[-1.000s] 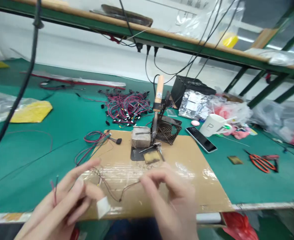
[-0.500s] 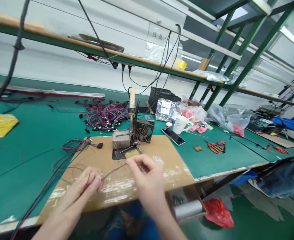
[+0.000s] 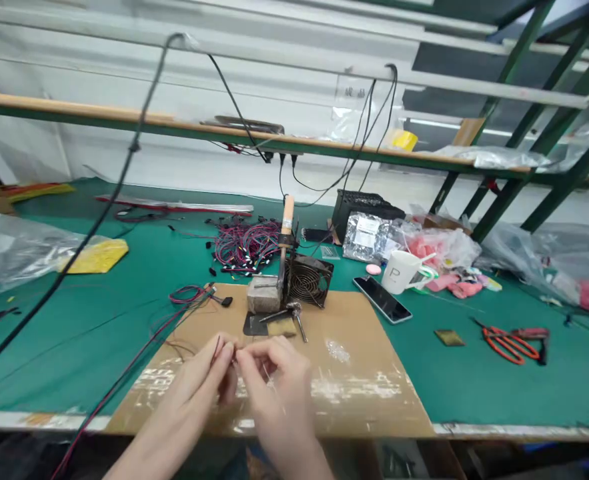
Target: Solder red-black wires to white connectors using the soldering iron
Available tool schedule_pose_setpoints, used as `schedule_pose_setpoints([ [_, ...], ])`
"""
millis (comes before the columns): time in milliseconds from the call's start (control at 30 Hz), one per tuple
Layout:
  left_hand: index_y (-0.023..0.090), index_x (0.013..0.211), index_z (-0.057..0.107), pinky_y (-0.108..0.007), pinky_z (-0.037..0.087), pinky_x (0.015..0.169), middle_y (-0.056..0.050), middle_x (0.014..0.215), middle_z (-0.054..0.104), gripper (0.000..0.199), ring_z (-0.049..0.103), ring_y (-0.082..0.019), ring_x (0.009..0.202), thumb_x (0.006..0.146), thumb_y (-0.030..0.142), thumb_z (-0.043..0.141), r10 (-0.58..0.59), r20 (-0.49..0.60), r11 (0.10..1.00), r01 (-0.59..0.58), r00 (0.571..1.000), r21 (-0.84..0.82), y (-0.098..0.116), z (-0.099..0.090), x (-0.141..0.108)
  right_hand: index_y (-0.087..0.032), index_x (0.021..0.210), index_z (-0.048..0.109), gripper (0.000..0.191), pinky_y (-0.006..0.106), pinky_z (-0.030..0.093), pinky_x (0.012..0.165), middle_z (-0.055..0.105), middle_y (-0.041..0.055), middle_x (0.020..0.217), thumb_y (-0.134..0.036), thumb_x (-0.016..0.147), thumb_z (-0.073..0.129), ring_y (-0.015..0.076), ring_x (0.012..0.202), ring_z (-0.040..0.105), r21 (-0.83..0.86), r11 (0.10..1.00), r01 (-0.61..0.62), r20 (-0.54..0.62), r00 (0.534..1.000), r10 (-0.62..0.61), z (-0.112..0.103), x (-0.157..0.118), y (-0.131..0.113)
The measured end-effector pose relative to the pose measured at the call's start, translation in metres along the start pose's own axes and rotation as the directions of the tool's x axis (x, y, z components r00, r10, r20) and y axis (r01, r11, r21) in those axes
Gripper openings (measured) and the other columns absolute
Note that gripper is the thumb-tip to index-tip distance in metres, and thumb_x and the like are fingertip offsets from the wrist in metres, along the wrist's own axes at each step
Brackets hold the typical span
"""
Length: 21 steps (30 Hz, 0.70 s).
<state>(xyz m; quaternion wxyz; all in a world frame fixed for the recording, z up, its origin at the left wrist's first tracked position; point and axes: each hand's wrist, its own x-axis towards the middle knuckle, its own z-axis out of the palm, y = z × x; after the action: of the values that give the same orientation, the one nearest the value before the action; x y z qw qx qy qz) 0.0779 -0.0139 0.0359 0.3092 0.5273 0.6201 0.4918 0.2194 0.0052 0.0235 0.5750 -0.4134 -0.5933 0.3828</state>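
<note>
My left hand (image 3: 201, 377) is closed in a pinch above the cardboard sheet (image 3: 369, 373), with a thin dark reddish wire (image 3: 217, 347) showing at its fingers. My right hand (image 3: 281, 387) is closed too, its thumb and fingertip meeting the left fingertips. A fine pale strand runs down across the right palm. The fingers hide most of what is held between them. Just beyond the hands stand a soldering iron (image 3: 287, 220) with an orange handle, a grey block (image 3: 264, 297), a yellowish sponge (image 3: 281, 327) and a small black fan (image 3: 310, 280).
Behind the iron lies a tangle of red and black cables (image 3: 247, 243). More cable (image 3: 124, 367) trails off the left front edge. On the right are a phone (image 3: 383, 300), a white mug (image 3: 401, 272) and orange-handled scissors (image 3: 511, 345). A black cable (image 3: 119, 180) hangs at left.
My hands have come together; half a second ago they were apart with a wire stretched between them. The view has turned left, so the bench items appear farther right.
</note>
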Motion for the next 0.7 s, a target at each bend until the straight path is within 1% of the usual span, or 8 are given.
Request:
schedule_pose_setpoints([
  [100,0.029,0.090,0.075,-0.028,0.059,0.068,-0.006,0.100,0.075,0.039,0.069,-0.027,0.093,0.077,0.065,0.073,-0.082,0.065,0.996,0.083,0.994,-0.016,-0.014,0.013,0.005,-0.020,0.072,0.074,0.018,0.028,0.043,0.064,0.069,0.0018,0.072,-0.022,0.088,0.066,0.0185,0.073,0.060,0.007,0.999,-0.054,-0.049,0.997,0.054,-0.005,0.008,0.007],
  [267,0.025,0.080,0.061,-0.015,0.047,0.058,0.002,0.078,0.059,0.039,0.052,-0.016,0.074,0.084,0.063,0.071,-0.140,0.263,0.976,0.178,0.955,-0.126,-0.029,0.032,0.023,-0.019,0.069,0.073,0.019,0.027,0.044,0.062,0.067,0.0013,0.070,-0.021,0.086,0.065,0.0177,0.071,0.062,0.003,0.990,-0.144,-0.148,0.979,0.143,-0.009,0.021,0.017],
  [400,0.025,0.080,0.064,-0.012,0.042,0.056,0.004,0.075,0.055,0.037,0.047,-0.013,0.070,0.082,0.060,0.074,-0.211,0.275,0.943,0.270,0.938,-0.195,-0.028,0.046,0.030,-0.025,0.090,0.077,0.041,0.029,0.048,0.065,0.066,0.0027,0.080,-0.039,0.105,0.042,0.0186,0.075,0.063,-0.015,0.983,-0.185,-0.184,0.967,0.179,-0.024,0.012,0.023],
  [467,0.026,0.080,0.065,-0.012,0.044,0.061,0.004,0.076,0.057,0.035,0.050,-0.013,0.072,0.082,0.059,0.076,-0.236,0.261,0.929,0.297,0.936,-0.222,-0.028,0.051,0.028,-0.029,0.108,0.075,0.046,0.031,0.051,0.072,0.065,0.0040,0.085,-0.048,0.109,0.032,0.0210,0.081,0.064,-0.051,0.964,-0.262,-0.332,0.915,0.231,-0.043,-0.001,0.031],
  [500,0.026,0.080,0.066,-0.013,0.045,0.063,0.004,0.076,0.059,0.035,0.051,-0.013,0.073,0.081,0.059,0.077,-0.243,0.252,0.926,0.302,0.937,-0.228,-0.029,0.054,0.027,-0.028,0.111,0.073,0.045,0.031,0.052,0.075,0.065,0.0047,0.085,-0.052,0.108,0.035,0.0220,0.084,0.065,-0.061,0.949,-0.310,-0.430,0.866,0.256,-0.055,-0.007,0.035],
  [567,0.026,0.079,0.067,-0.013,0.044,0.062,0.003,0.075,0.060,0.036,0.052,-0.014,0.071,0.079,0.061,0.078,-0.253,0.211,0.932,0.297,0.944,-0.210,-0.032,0.058,0.023,-0.027,0.093,0.070,0.043,0.030,0.053,0.070,0.063,0.0050,0.079,-0.056,0.106,0.042,0.0217,0.077,0.063,-0.015,0.928,-0.371,-0.523,0.794,0.309,-0.082,-0.016,0.042],
  [633,0.027,0.079,0.068,-0.013,0.044,0.060,0.003,0.073,0.060,0.037,0.052,-0.013,0.070,0.078,0.062,0.078,-0.274,0.173,0.935,0.304,0.946,-0.181,-0.035,0.060,0.020,-0.026,0.065,0.058,0.054,0.028,0.048,0.054,0.053,0.0013,0.061,-0.061,0.104,0.044,0.0178,0.055,0.052,0.150,0.915,-0.375,-0.402,0.822,0.403,-0.107,-0.017,0.042],
  [700,0.028,0.083,0.069,-0.012,0.044,0.058,0.004,0.071,0.060,0.037,0.051,-0.013,0.067,0.076,0.063,0.079,-0.322,0.130,0.922,0.342,0.938,-0.181,-0.038,0.061,0.017,-0.024,0.064,0.063,0.060,0.027,0.046,0.046,0.053,0.0012,0.058,-0.069,0.099,0.044,0.0156,0.048,0.048,0.367,0.843,-0.393,-0.230,0.840,0.492,-0.123,-0.012,0.036],
])
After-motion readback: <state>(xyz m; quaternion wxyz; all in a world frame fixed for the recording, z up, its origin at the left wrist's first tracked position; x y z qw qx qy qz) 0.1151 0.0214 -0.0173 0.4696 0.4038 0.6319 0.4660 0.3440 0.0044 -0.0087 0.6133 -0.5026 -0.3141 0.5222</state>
